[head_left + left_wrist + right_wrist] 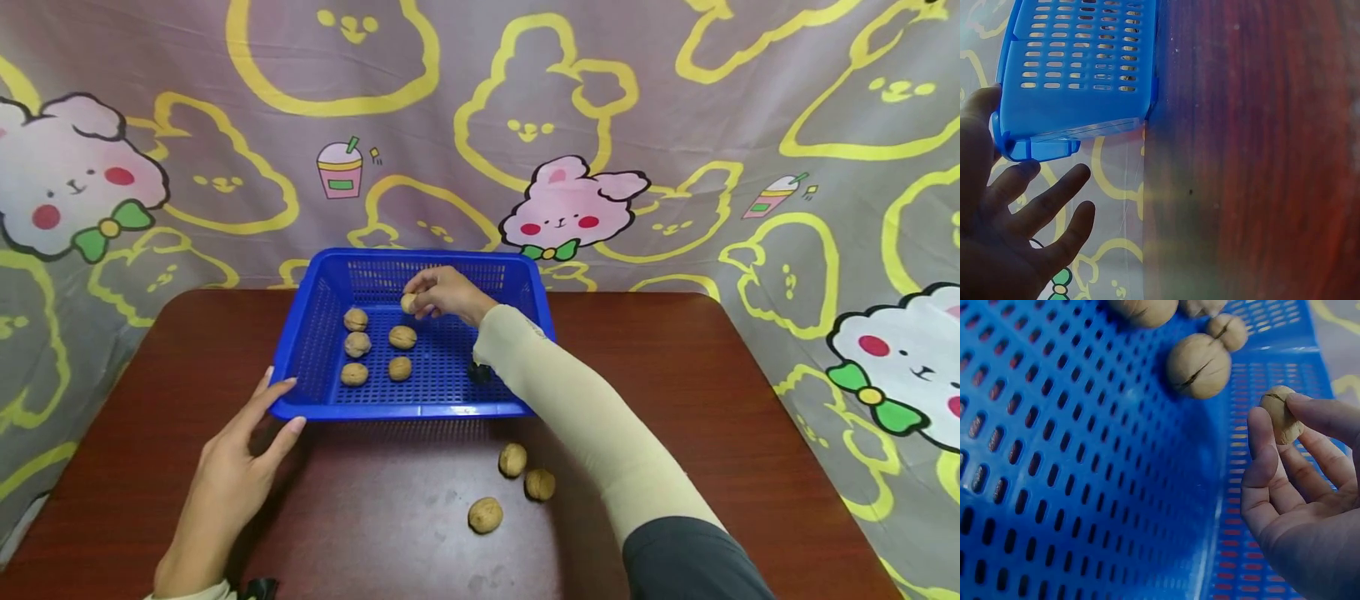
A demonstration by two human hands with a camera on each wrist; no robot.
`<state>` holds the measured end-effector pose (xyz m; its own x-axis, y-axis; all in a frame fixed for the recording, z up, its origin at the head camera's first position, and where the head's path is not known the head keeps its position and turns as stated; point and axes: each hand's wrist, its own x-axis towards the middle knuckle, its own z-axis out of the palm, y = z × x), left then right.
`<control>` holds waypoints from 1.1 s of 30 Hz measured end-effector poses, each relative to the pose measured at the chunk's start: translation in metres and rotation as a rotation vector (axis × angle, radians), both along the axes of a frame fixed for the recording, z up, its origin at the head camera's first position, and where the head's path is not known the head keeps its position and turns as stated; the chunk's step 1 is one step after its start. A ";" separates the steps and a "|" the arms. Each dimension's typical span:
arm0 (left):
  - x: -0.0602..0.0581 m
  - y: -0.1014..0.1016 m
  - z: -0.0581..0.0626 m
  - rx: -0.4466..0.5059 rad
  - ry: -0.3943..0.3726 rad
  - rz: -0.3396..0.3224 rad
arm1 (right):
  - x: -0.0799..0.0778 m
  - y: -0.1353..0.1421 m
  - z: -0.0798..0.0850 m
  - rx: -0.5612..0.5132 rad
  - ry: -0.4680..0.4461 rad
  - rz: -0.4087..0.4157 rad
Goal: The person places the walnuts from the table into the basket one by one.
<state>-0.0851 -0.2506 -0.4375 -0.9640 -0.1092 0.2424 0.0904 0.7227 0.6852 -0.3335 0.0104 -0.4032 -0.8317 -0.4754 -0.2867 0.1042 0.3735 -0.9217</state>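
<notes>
My right hand point(452, 295) is inside the blue plastic basket point(420, 412), toward its far side. Between thumb and fingertips it pinches a walnut point(1282, 415), held above the basket floor. Several other walnuts lie in the basket: a column at the left, with a walnut point(402, 337) and another walnut point(400, 368) beside it. At the near left corner of the basket, my left hand point(232, 458) touches the rim with extended, spread fingers. The left wrist view shows its fingers point(1054, 200) below the basket's edge.
On the brown table point(360, 517), in front of the basket, lie three walnuts, among them a walnut point(485, 515) nearest me. A patterned curtain point(420, 150) hangs behind the table. My right forearm crosses the basket's right side.
</notes>
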 end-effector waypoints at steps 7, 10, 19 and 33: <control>0.002 0.001 -0.001 -0.013 0.034 0.012 | -0.004 -0.014 -0.017 0.038 0.000 0.000; 0.001 0.001 -0.002 -0.024 0.044 0.007 | -0.003 -0.018 -0.020 0.058 0.024 -0.012; 0.001 0.000 -0.001 -0.002 0.038 0.000 | -0.001 -0.026 -0.021 0.104 0.111 -0.059; 0.002 0.001 -0.002 -0.032 0.052 0.018 | 0.003 -0.018 -0.013 0.190 0.203 -0.077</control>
